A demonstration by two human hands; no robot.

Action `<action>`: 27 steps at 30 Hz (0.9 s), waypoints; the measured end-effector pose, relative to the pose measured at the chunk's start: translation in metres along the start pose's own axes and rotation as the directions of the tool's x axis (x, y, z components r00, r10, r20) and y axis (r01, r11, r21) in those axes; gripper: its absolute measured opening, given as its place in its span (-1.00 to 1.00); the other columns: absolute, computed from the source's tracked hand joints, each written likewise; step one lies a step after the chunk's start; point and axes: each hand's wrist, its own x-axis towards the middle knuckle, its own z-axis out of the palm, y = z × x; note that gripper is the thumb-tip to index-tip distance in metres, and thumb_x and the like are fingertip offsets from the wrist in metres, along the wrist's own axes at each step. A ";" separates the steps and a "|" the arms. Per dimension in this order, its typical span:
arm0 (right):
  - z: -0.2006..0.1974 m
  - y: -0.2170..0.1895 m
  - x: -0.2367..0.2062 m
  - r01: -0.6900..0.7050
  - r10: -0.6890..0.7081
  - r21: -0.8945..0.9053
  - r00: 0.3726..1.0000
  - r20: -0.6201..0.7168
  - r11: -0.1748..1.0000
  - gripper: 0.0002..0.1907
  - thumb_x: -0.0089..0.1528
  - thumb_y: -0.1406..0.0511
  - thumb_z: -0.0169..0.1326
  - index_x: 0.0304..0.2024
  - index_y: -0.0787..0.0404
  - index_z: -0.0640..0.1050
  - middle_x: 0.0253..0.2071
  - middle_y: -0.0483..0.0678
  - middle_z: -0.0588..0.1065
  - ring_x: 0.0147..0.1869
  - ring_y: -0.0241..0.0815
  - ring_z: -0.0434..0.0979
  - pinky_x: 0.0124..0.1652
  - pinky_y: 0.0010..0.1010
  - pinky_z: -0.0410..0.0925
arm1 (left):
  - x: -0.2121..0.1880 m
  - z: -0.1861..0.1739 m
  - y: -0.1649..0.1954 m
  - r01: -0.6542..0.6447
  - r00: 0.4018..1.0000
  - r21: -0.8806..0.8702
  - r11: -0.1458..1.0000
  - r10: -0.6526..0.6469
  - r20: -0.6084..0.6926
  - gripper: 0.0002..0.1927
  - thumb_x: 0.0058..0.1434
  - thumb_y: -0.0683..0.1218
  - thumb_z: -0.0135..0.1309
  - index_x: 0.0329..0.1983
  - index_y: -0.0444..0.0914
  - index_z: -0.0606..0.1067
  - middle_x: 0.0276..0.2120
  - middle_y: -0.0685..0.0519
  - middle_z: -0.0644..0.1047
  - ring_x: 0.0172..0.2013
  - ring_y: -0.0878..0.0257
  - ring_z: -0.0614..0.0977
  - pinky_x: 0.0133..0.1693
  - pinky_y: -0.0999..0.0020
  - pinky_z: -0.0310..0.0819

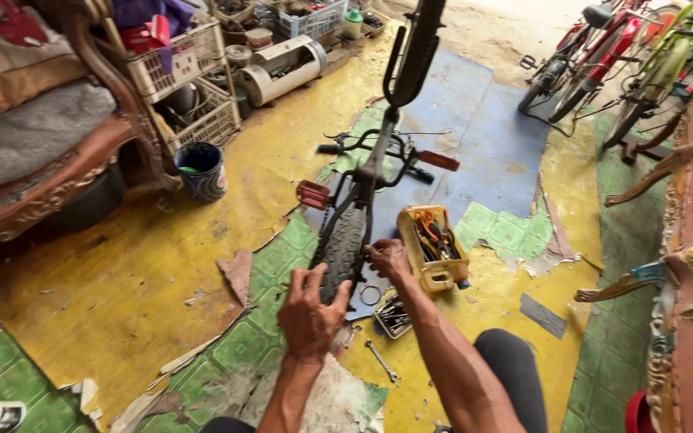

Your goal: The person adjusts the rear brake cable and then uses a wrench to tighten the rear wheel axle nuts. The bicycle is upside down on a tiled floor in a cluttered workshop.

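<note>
Upside-down small black bicycle (370, 172) lies on the floor w/ its knobby black tyre (341, 244) between 2 hands – left hand (308, 313) spread loose on the tread, right hand (387, 258) clenched at the rim – it could tip, as nothing braces the frame.

Single view only, camera on my head. Looks forward and steeply down over my forearms to floor. My left hand (309, 311) and right hand (387, 258) sit near frame centre, close to lens. Upturned bicycle (365, 172) stretches away from me up middle. Parked bicycles (627, 60) far off, top right.
</note>
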 end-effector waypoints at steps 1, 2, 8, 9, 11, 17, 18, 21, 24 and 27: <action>-0.002 0.004 0.001 0.009 -0.009 -0.002 1.000 -0.019 1.000 -0.67 0.27 0.13 0.16 -0.21 0.28 0.68 -0.43 0.00 0.66 -0.48 -0.23 0.65 -0.52 -0.38 0.48 | 0.000 0.001 0.002 -0.001 1.000 0.009 1.000 0.001 0.007 -0.54 0.02 0.08 0.38 -0.07 -0.22 0.58 -0.23 0.00 0.51 -0.34 0.04 0.67 -0.34 0.19 0.61; -0.004 0.008 0.003 0.008 -0.008 -0.015 1.000 -0.018 1.000 -0.67 0.27 0.12 0.16 -0.22 0.27 0.69 -0.44 -0.01 0.65 -0.48 -0.25 0.65 -0.52 -0.39 0.49 | 0.000 0.001 0.004 -0.004 1.000 0.020 1.000 0.003 0.016 -0.54 0.03 0.08 0.37 -0.06 -0.22 0.58 -0.24 0.01 0.51 -0.34 0.06 0.68 -0.35 0.20 0.61; -0.016 0.027 0.021 0.030 -0.030 -0.106 1.000 0.000 0.994 -0.65 0.28 0.09 0.14 -0.25 0.24 0.69 -0.53 -0.02 0.62 -0.56 -0.24 0.59 -0.51 -0.40 0.47 | -0.005 0.003 0.014 0.002 0.999 0.061 0.998 0.000 -0.032 -0.55 -0.01 0.08 0.39 -0.10 -0.21 0.60 -0.25 0.02 0.51 -0.36 0.07 0.67 -0.34 0.20 0.60; -0.017 0.031 0.024 0.031 -0.030 -0.122 1.000 0.006 0.992 -0.65 0.29 0.08 0.13 -0.25 0.24 0.69 -0.54 -0.01 0.62 -0.56 -0.24 0.58 -0.51 -0.40 0.47 | -0.006 0.004 0.015 0.008 1.000 0.047 0.999 -0.007 -0.030 -0.55 -0.01 0.08 0.39 -0.10 -0.22 0.60 -0.26 0.03 0.52 -0.37 0.09 0.67 -0.35 0.21 0.60; -0.020 0.041 0.032 0.045 -0.041 -0.125 0.999 0.030 0.991 -0.64 0.29 0.08 0.13 -0.27 0.25 0.68 -0.55 0.00 0.61 -0.56 -0.23 0.58 -0.51 -0.40 0.46 | -0.008 0.006 0.018 0.022 0.999 0.023 0.999 -0.022 -0.028 -0.55 0.00 0.08 0.39 -0.09 -0.22 0.60 -0.27 0.04 0.52 -0.39 0.11 0.67 -0.36 0.24 0.61; -0.038 0.069 0.054 0.137 -0.133 -0.009 0.973 0.190 0.990 -0.61 0.27 0.09 0.16 -0.28 0.33 0.67 -0.49 0.00 0.63 -0.48 -0.29 0.63 -0.50 -0.39 0.51 | -0.011 0.015 0.034 0.010 0.997 0.081 0.997 -0.004 -0.078 -0.57 -0.02 0.06 0.37 -0.11 -0.21 0.60 -0.25 0.05 0.54 -0.39 0.13 0.69 -0.35 0.27 0.63; -0.042 0.073 0.058 0.131 -0.129 0.005 0.966 0.225 0.991 -0.61 0.27 0.08 0.15 -0.27 0.32 0.67 -0.48 0.00 0.63 -0.47 -0.29 0.63 -0.49 -0.40 0.51 | -0.012 0.017 0.038 0.031 0.997 0.107 0.994 -0.024 -0.068 -0.56 -0.03 0.06 0.38 -0.12 -0.21 0.61 -0.25 0.04 0.54 -0.39 0.13 0.69 -0.35 0.26 0.62; -0.060 0.083 0.077 0.148 -0.131 -0.023 0.929 0.346 0.989 -0.56 0.29 0.05 0.15 -0.28 0.34 0.67 -0.46 0.00 0.63 -0.45 -0.28 0.64 -0.47 -0.40 0.51 | -0.004 0.028 0.047 0.029 0.997 0.181 0.983 -0.016 -0.073 -0.55 -0.06 0.06 0.40 -0.14 -0.21 0.61 -0.26 0.04 0.55 -0.36 0.09 0.67 -0.33 0.22 0.59; -0.090 0.106 0.104 0.197 -0.163 -0.053 0.911 0.380 0.979 -0.56 0.30 0.05 0.15 -0.30 0.33 0.67 -0.46 0.00 0.63 -0.45 -0.26 0.64 -0.45 -0.37 0.49 | 0.005 0.041 0.052 -0.012 0.993 0.217 0.976 0.038 -0.115 -0.55 -0.09 0.06 0.41 -0.16 -0.21 0.61 -0.26 0.03 0.56 -0.30 0.06 0.66 -0.26 0.18 0.56; -0.134 0.145 0.136 0.297 -0.238 -0.280 0.944 0.227 0.913 -0.62 0.25 0.05 0.19 -0.31 0.25 0.70 -0.49 0.03 0.59 -0.46 -0.19 0.58 -0.39 -0.31 0.44 | 0.012 0.054 0.052 0.037 0.995 0.211 0.977 -0.016 -0.100 -0.54 -0.11 0.04 0.43 -0.15 -0.21 0.63 -0.27 0.01 0.56 -0.30 0.07 0.65 -0.26 0.19 0.55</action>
